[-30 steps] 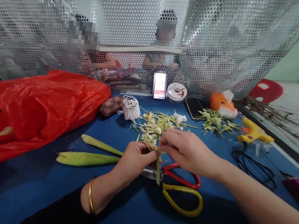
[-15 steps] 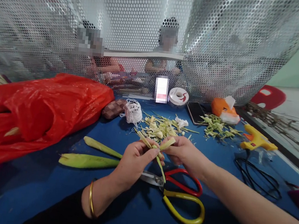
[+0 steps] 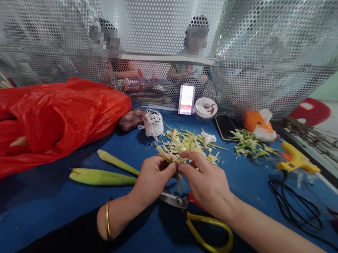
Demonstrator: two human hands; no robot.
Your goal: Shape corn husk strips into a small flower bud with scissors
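Observation:
My left hand (image 3: pixel 153 176) is closed on a pale green leaf strip (image 3: pixel 163 154), which sticks out past the thumb and hangs below the fingers. Against it, thumb to thumb, my right hand (image 3: pixel 207 183) pinches at the same spot; the fingers cover most of the strip there. Scissors (image 3: pixel 176 200) with one red and one yellow handle lie under my hands, the red handle partly covered by my right hand. Two green leaf pieces (image 3: pixel 101 177) rest left of my left hand. Beyond my fingers is a heap of leaf scraps (image 3: pixel 182 140).
A red plastic bag (image 3: pixel 77 109) fills the left side, beside a checkered pouch (image 3: pixel 131 119) and white string (image 3: pixel 153 124). Farther back are a ribbon roll (image 3: pixel 206 107), a phone (image 3: pixel 225 127) and a tissue pack (image 3: pixel 259 126). A yellow glue gun (image 3: pixel 298 159) with a black cord lies right.
My right hand has moved left and over the strip, its fingers now curled against my left hand. The strip piece that stood up between my fingers is now hidden. The view has shifted slightly.

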